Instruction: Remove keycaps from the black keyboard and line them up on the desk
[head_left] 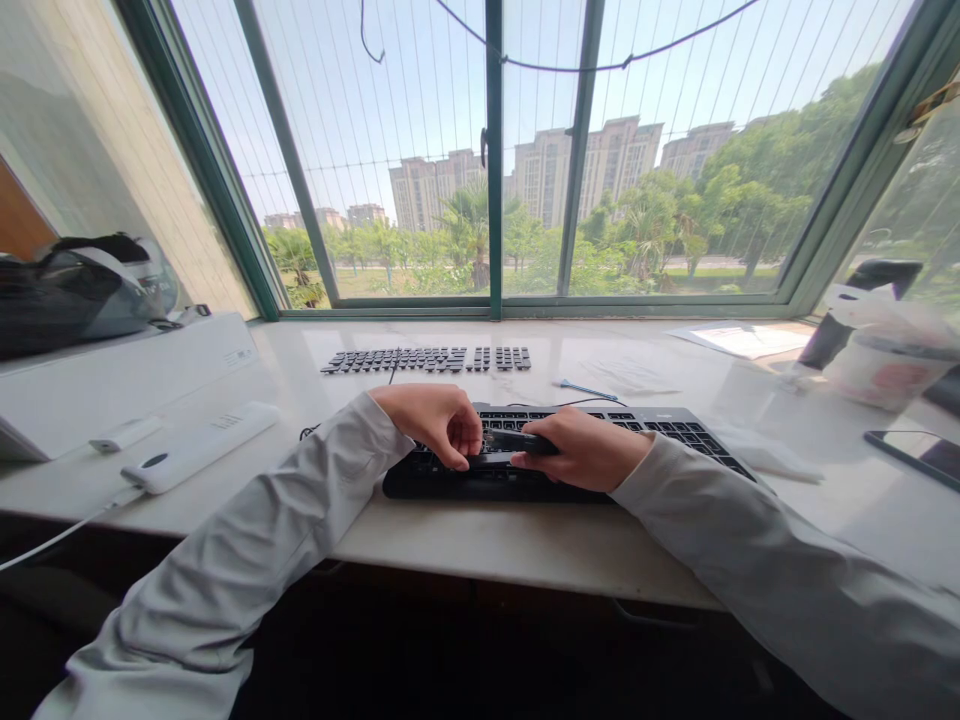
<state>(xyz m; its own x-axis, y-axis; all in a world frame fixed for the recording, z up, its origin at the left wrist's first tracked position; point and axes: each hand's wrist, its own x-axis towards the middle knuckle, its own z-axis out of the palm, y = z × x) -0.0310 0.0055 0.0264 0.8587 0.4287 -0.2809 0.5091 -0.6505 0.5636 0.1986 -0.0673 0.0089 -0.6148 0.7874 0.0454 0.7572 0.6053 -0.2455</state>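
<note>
A black keyboard (442,486) lies on the pale desktop under both hands, its key sockets bare of caps over much of its surface. My right hand (581,447) is wrapped round a black-handled tool (517,442), whose tip points left over the keyboard. Curled just beside that tip, my left hand (439,422) has its thumb and fingers drawn together low over the keys. Whatever those left fingers pinch, if anything, is too small to make out. Behind the keyboard, the removed black keycaps (427,360) are laid out in rows in keyboard order.
A thin blue stick (589,389) lies behind the keyboard. White power strip (196,448) and cord are at left, near a white box (180,365). At right are a phone (919,452), clear plastic (765,450) and a tub (889,365). The window (495,305) stands behind.
</note>
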